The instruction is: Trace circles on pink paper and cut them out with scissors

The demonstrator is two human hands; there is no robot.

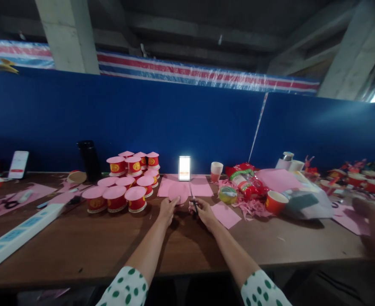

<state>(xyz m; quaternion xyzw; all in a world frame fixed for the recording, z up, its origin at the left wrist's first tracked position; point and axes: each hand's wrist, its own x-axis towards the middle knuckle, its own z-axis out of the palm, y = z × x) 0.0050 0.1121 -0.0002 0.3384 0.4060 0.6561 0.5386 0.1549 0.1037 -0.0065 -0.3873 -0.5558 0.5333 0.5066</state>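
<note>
Between the fingers of my left hand (169,210) is a round piece of pink paper (178,191), held upright over the table. My right hand (204,212) grips a pair of dark-handled scissors (193,203), whose blades point up and away beside the paper's right edge. Behind both hands, pink paper sheets (203,185) lie flat, and a lit phone (184,168) stands upright at their back edge. A loose pink sheet (225,214) rests just right of my right hand.
Left of my hands stand several red paper cups with pink paper tops (135,199). A black bottle (89,160) and a white power strip (21,236) are farther left. To the right are a red bag (246,180), paper cups (276,202) and another person's hand (369,214).
</note>
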